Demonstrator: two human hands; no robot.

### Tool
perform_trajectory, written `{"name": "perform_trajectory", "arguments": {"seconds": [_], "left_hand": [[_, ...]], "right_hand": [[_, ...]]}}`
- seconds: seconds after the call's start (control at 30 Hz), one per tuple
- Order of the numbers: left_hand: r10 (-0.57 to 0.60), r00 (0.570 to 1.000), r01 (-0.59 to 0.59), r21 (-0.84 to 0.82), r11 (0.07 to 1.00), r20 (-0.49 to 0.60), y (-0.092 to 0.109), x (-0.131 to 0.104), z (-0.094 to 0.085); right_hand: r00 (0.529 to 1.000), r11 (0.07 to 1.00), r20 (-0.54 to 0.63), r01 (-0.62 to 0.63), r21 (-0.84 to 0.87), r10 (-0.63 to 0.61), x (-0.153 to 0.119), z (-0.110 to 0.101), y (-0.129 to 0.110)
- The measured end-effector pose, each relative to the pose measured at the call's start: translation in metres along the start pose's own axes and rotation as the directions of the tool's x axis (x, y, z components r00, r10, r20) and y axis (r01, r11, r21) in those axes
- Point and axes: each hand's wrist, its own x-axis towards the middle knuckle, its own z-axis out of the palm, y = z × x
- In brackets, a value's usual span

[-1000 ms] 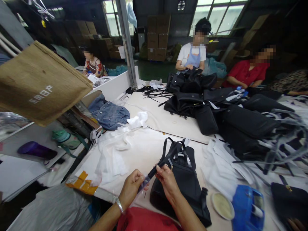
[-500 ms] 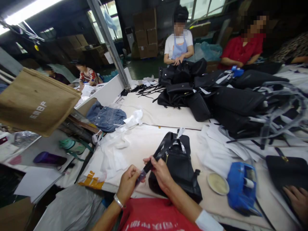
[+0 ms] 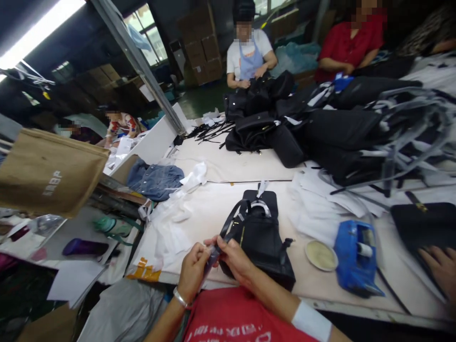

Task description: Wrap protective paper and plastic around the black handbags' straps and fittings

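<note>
Black, smooth, boxy backpack (image 3: pixel 261 249) lay flat; left hand (image 3: pixel 192 268) pinched clear plastic (image 3: pixel 210 263), right hand (image 3: pixel 237 260) gripped narrow strap (image 3: pixel 228 222).

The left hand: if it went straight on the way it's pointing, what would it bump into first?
The left hand would probably meet the right hand first, whose fingertips hold the black strap just ahead; the black backpack lies beyond. Depth is unclear from this single view.

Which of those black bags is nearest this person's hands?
The black backpack lying just beside the right hand, with a dark strap running between them. The heaped black bags and the black piece at far right lie farther off.
</note>
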Motion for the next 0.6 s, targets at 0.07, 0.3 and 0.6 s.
{"name": "perform_trajectory", "arguments": {"seconds": [0.07,0.3,0.6], "left_hand": [[-0.012,1.0,0.012,0.02,1.0,0.02,-0.003,0.002,0.002],[-0.003,0.999,0.001,0.049,0.999,0.048,-0.001,0.013,0.017],[0.003,0.999,-0.01,0.164,0.986,0.047,0.008,0.034,0.037]], "right_hand": [[0.998,0.995,-0.053,0.02,0.102,-0.014,0.003,-0.006,-0.008],[0.997,0.995,-0.073,0.022,0.092,-0.015,0.0,-0.013,-0.006],[0.97,0.974,-0.236,0.11,0.199,-0.062,0.016,-0.029,-0.012]]}}
